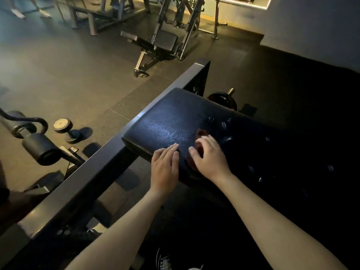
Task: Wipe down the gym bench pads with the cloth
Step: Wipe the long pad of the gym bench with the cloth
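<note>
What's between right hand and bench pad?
A dark reddish cloth, bunched under the curled right hand, lying on the bench pad. Head view shows it.

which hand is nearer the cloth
Right. The right hand lies on the cloth, fingers curled over it. The left hand rests flat on the pad beside the cloth, to its left.

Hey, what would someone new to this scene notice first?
The two hands in the middle: the left hand lies flat on the near edge of the black pad, and the right hand beside it curls over a dark reddish cloth on the pad. Next comes the sheen of light on the pad above them, then a dumbbell on the floor to the left.
</note>
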Demonstrator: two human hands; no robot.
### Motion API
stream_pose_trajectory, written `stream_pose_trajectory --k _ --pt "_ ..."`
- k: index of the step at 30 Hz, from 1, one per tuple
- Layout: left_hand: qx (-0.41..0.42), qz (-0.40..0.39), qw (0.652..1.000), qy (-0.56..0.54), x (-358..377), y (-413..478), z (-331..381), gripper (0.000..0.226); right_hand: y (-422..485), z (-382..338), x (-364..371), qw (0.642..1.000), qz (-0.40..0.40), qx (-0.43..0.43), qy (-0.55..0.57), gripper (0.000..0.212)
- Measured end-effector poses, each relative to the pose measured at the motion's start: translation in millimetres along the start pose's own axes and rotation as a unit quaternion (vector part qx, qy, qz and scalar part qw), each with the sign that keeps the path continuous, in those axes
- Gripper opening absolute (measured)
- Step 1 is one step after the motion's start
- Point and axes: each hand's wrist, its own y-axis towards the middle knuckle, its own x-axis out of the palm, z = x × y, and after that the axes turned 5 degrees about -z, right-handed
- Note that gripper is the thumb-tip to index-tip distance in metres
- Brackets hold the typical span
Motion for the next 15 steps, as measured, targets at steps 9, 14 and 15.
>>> stream_pose_trajectory --k 9,14,15 --pt "0.096 -0.015 0.993 0.064 -3.8 5.1 -15.4 0.044 36.8 31.5 -7.5 0.996 0.018 0.059 -0.061 0.045" --pt "0.057 -0.003 0.998 0.000 -2.0 9.6 -8.6 0.041 15.2 -3.8 18.8 1.000 0.007 -0.002 -0.021 0.039" --pt "0.049 -0.003 0.999 -0.011 -2.5 10.7 -6.9 0.042 3.4 -12.9 28.5 0.999 -0.016 -0.040 -0.013 0.040"
